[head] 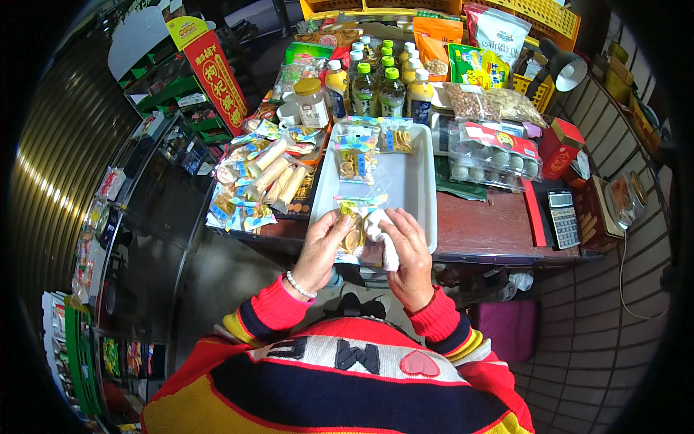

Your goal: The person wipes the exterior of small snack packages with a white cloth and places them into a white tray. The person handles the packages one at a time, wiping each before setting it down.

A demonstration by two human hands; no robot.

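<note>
My left hand (317,252) pinches the left side of a clear packet of dried slices (353,240) with a colourful top edge. In my right hand (410,247) is a bunched white cloth (375,223), pressed against the packet's right side. Both hands are over the near end of a white plastic tray (424,190). Farther inside the tray lie a similar packet (355,167) and, at its back, another packet of slices (400,141). Part of the held packet is hidden by my fingers and the cloth.
Left of the tray are piled snack packets (238,209) and pale wrapped sticks (282,179). Bottled drinks (391,92) and a lidded jar (312,103) stand behind. On the right are an egg carton (493,163), a calculator (564,217), a red box (561,146) and a lamp (564,65).
</note>
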